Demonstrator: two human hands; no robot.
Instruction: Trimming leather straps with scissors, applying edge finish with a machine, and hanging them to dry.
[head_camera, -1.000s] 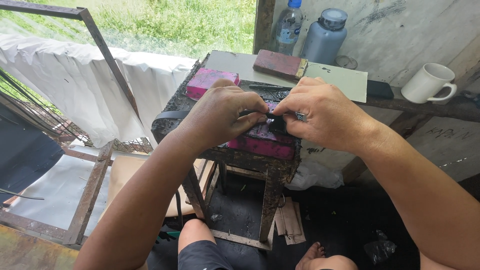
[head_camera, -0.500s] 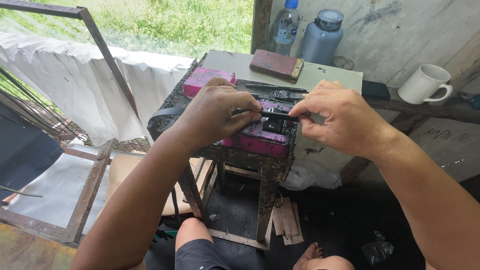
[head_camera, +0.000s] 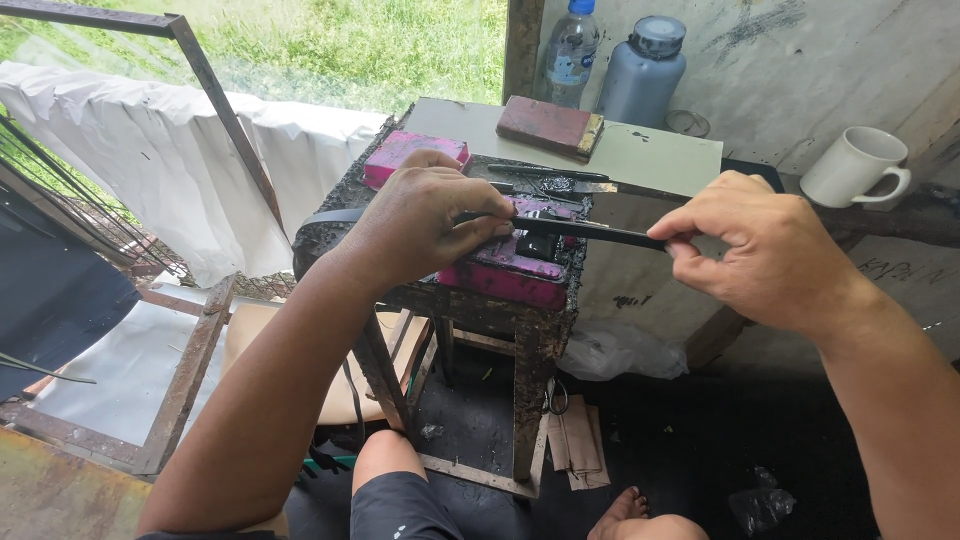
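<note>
Left grip: our left hand (head_camera: 425, 225) is closed, thumb and fingertips pinching the black strap (head_camera: 590, 233) and pressing it down at the near edge of the worktop.
Right grip: our right hand (head_camera: 765, 250) is closed too, thumb and forefinger pinching the same strap at its right end, out past the worktop's edge.
Strap: it runs taut and nearly level between the two grips, over the near magenta block (head_camera: 500, 270); a further stretch of it curves away to the left behind our left wrist.
Worktop: a small, blackened, grimy stand (head_camera: 540, 330) on metal legs, carrying a second magenta block (head_camera: 405, 155) at its far left and dark slender tools (head_camera: 548, 173) between the blocks.
Far side: a pale board (head_camera: 650, 155) bears a reddish-brown rectangular block (head_camera: 548, 125); behind it stand a clear plastic bottle (head_camera: 567, 55) and a grey bottle (head_camera: 643, 70).
Right: a white mug (head_camera: 858, 168) sits on a ledge against the rough wall.
Left: white cloth (head_camera: 150, 160) hangs over a rusty metal frame, grass beyond.
Floor: dark, with paper scraps (head_camera: 578, 445) by the stand's legs; our knee and toes show near.
</note>
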